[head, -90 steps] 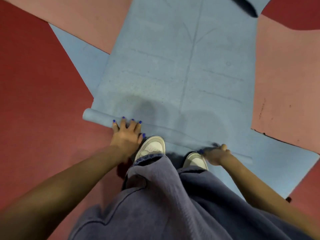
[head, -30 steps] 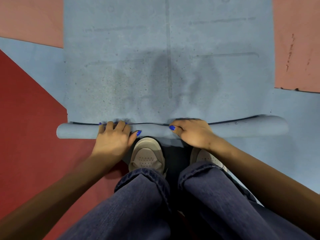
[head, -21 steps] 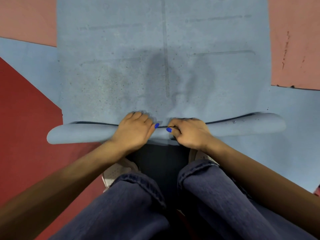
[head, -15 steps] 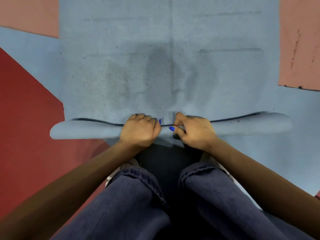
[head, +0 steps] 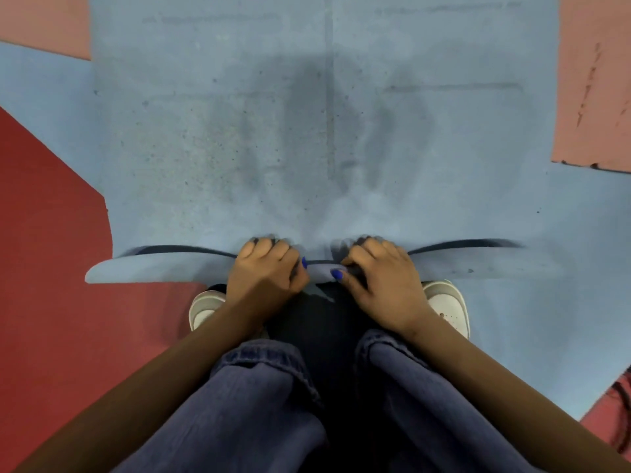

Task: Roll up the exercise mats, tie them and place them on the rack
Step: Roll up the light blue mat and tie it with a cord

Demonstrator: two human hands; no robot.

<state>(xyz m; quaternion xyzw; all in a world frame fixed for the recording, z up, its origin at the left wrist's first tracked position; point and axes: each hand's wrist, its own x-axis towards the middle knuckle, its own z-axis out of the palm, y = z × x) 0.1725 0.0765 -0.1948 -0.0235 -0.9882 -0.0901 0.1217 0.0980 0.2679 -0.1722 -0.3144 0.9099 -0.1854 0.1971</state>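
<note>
A pale blue exercise mat (head: pixel 307 131) lies flat ahead of me, its near end rolled into a thin tube (head: pixel 153 268) that spans the view from left to right. My left hand (head: pixel 264 271) grips the roll just left of centre, fingers curled over its top. My right hand (head: pixel 382 274) grips it just right of centre, thumb tucked under. The two hands sit close together, almost touching. The middle of the roll is hidden under them, and its outer ends bow slightly.
Another blue mat (head: pixel 44 80) lies under this one. Pink mats lie at the top left (head: pixel 41 22) and at the right (head: pixel 594 80). Red floor (head: pixel 44 268) fills the left. My white shoes (head: pixel 447 305) and jeans-clad knees are right behind the roll.
My left hand slid right along the roll until it met the right hand at the centre. The roll has grown slightly thicker and moved forward, and my feet have spread apart.
</note>
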